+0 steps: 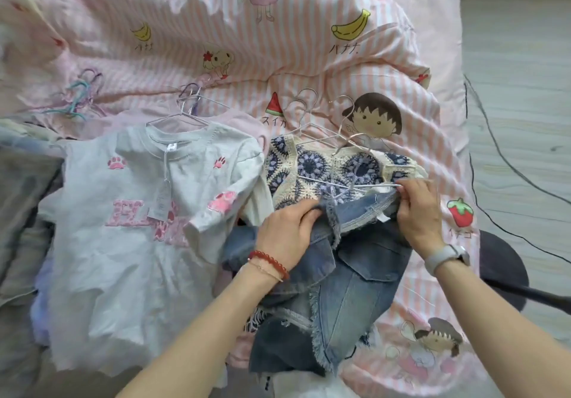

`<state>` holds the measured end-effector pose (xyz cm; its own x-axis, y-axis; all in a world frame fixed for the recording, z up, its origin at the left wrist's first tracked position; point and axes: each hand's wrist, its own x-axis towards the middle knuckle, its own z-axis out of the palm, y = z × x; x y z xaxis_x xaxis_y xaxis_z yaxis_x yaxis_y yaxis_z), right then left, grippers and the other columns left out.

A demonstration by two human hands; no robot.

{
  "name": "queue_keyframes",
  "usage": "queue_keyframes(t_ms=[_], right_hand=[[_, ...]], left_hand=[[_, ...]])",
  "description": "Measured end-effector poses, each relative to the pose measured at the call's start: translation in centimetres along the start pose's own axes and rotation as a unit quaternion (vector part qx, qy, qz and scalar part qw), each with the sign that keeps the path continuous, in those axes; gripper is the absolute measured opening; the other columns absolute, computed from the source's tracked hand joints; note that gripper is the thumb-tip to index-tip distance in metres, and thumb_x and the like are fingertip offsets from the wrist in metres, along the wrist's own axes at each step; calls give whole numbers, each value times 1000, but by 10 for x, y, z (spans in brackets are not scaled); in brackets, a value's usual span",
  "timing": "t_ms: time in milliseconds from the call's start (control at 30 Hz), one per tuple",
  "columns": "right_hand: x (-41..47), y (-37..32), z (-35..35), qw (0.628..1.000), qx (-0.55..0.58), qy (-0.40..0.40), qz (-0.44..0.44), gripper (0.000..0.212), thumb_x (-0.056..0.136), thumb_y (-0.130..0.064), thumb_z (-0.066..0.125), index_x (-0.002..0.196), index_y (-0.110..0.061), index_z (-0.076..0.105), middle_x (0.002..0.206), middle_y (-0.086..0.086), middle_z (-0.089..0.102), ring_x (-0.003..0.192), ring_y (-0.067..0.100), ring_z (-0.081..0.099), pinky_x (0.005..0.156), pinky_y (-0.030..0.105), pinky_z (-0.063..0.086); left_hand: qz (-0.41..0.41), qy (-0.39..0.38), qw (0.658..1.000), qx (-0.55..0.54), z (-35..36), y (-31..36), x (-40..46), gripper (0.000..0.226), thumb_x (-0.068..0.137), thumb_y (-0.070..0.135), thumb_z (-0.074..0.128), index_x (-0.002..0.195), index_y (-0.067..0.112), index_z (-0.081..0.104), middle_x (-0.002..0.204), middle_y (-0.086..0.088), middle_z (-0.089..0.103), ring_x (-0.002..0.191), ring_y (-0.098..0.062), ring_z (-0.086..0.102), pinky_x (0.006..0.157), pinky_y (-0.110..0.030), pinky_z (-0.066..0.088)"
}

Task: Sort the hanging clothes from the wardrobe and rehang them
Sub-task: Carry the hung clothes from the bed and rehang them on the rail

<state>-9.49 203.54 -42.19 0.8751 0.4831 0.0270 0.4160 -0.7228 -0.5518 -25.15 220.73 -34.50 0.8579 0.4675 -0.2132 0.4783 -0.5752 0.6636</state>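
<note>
Denim jacket (346,261) below the crochet top (327,169): left hand (287,234) grips its collar, right hand (417,212) pinches the hanger (355,185); slide gently, avoiding snagged fringe.

Bed with pink striped cartoon quilt (309,42). On it: grey paw-print shirt (123,258) left, crochet top (324,166) and denim garment (349,289) right. Loose hangers (77,98) upper left.

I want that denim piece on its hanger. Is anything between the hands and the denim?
Nothing visible. The left hand and right hand both already grip the denim garment at its frayed top edge, by the wire hanger lying on the crochet top.
</note>
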Motion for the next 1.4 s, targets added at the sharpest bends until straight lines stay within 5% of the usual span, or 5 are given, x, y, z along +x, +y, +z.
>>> queue_keyframes(t_ms=[267,500,1000,1233,1400], right_hand=[[-19,-137,15,957,-14,-44,-285,12,84,-7,54,80,-2,65,69,11,62,71,30,52,72,38,31],[-92,-282,24,862,-1,-145,-486,16,83,-7,54,71,-6,65,65,7,63,66,29,55,63,36,39],[-400,-476,22,452,67,-442,-772,20,92,-24,48,82,-12,60,66,10,63,61,33,57,54,30,36],[-556,-503,18,401,161,-384,-816,26,92,-26,43,82,-10,60,51,2,57,45,31,52,45,24,36],[-639,-549,-7,337,245,-305,-856,30,88,-27,40,75,-14,63,46,-5,51,36,18,47,37,15,29]], left_hand=[[-195,154,967,-61,-77,-65,-119,26,94,15,50,115,13,64,112,-4,66,92,-6,50,68,5,29],[-284,330,892,-120,-121,-109,-280,27,92,8,52,115,11,64,109,11,58,102,-2,50,74,9,27],[-463,640,612,-27,-108,-95,-665,23,84,-8,56,105,-3,66,97,0,61,93,-15,56,75,8,31],[-475,752,456,41,-93,-43,-806,26,86,-16,46,103,-5,62,96,-8,59,80,23,49,75,0,36],[-484,706,515,-28,-79,-4,-863,44,83,-13,53,106,22,64,103,2,65,98,4,57,95,-18,41]])
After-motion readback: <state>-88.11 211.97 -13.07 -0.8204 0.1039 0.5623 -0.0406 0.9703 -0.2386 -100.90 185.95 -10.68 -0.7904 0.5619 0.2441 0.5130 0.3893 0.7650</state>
